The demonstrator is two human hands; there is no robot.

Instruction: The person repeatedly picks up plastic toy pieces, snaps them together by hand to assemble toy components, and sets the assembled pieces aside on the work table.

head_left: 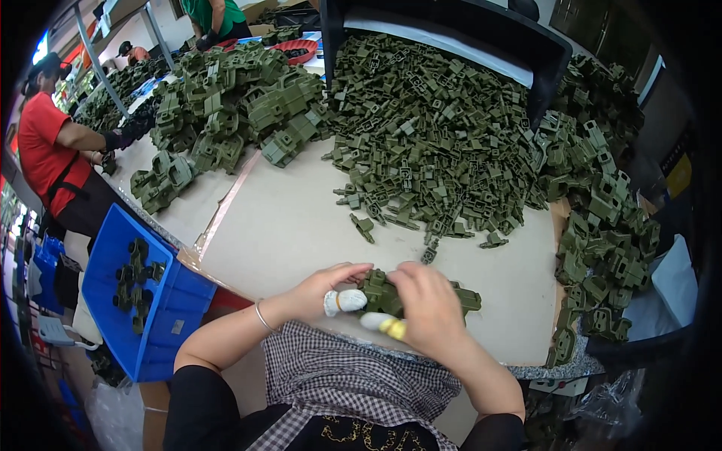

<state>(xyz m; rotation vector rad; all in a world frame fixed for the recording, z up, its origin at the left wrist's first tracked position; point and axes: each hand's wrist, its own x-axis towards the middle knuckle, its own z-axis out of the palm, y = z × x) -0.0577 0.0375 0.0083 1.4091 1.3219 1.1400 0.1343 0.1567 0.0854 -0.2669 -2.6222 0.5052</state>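
At the table's near edge lies an olive-green moulded plastic part point(385, 295), shaped like a toy vehicle body. My left hand point(320, 292) has its fingers closed round the part's left end. My right hand point(430, 304) is bent over the middle of the part, thumb and fingers gripping it from above. The part's right end sticks out beyond that hand; its underside is hidden. White wrappings cover a digit on each hand. Just ahead of the right hand is a small loose green piece point(429, 252).
A big heap of small green pieces point(436, 135) fills the far middle, before a black-framed bin point(444, 19). Larger green bodies pile up left point(226, 105) and right point(602, 225). A blue crate point(143, 301) stands at my left. A person in red point(56, 143) works beyond it.
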